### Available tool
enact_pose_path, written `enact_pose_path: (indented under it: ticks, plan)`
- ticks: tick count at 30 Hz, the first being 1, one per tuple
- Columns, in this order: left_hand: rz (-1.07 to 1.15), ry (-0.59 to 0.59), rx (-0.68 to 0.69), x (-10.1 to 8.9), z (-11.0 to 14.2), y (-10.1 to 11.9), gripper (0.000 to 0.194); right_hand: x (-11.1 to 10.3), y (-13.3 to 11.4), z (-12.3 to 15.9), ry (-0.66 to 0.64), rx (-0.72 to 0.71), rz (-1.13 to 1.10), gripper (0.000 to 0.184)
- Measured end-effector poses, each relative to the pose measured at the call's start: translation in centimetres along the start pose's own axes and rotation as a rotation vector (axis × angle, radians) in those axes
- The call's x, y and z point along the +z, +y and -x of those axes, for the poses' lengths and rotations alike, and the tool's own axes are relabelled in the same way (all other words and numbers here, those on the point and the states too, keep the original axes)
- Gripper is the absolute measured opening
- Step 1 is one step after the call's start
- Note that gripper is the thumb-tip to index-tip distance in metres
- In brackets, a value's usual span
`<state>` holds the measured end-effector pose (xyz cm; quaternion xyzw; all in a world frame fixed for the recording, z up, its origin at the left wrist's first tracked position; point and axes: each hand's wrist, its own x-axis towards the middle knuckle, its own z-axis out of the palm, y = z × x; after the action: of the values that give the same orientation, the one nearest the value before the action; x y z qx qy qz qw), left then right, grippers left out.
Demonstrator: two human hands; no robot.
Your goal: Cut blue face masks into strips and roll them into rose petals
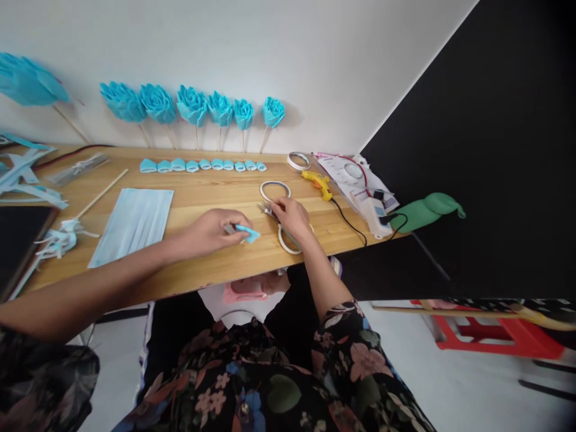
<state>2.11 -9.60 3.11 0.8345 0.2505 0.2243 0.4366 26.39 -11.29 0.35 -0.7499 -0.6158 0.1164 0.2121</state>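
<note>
My left hand [220, 231] is closed in a pinch on a small folded blue fabric piece [248, 233], held just over the wooden table. Close to its right, my right hand [290, 216] has its fingers closed on a small metal-tipped tool [265, 207]. The tool's tips point left, and my fingers hide its handle, so I cannot tell its exact kind. A tape roll [275, 183] lies just beyond the right hand. Another white ring-shaped roll [288, 247] lies partly beneath that hand and wrist.
A row of folded blue pieces [204, 164] lies behind my hands, with blue fabric flowers [192, 107] on sticks against the wall. A face mask [135, 222] is on the left. A yellow glue gun [317, 183], power strip [377, 217] and green pouch [425, 213] sit right.
</note>
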Motion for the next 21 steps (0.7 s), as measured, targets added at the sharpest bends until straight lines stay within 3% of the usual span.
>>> enact_pose_path:
  ticks: [4, 8, 21]
  plan:
    - [0.131, 0.248, -0.164, -2.1, 0.0, -1.0, 0.029, 0.6, 0.6, 0.0, 0.020, 0.027, -0.137, 0.015]
    - [0.246, 0.413, -0.265, -2.6, 0.3, -0.9, 0.029, 0.8, 1.2, 0.1, 0.034, -0.012, -0.150, 0.016]
    - [0.364, 0.454, -0.376, -2.1, 0.0, -1.2, 0.019, 1.3, 2.0, 0.2, 0.123, -0.129, -0.228, 0.019]
